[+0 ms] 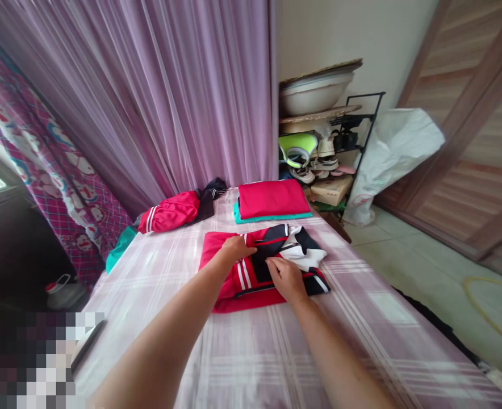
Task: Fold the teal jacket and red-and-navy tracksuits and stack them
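Observation:
A red, black and white jacket (223, 295) lies partly folded on the plaid-covered bed, its white-striped sleeves turned inward over the front. My left hand (237, 248) is closed on the red cloth near the white stripes, thumb pointing right. Close to it, my right hand (288, 279) has its fingers curled onto the dark part of the jacket, just below the white section. The fingertips of both hands are partly hidden against the cloth.
Beyond the jacket sits a folded stack of red and teal clothing (274, 200). A crumpled red and black garment (176, 210) lies at the back left, by the purple curtain (191, 96). On the right stand a shoe rack (364, 136) and a white plastic bag (398, 153).

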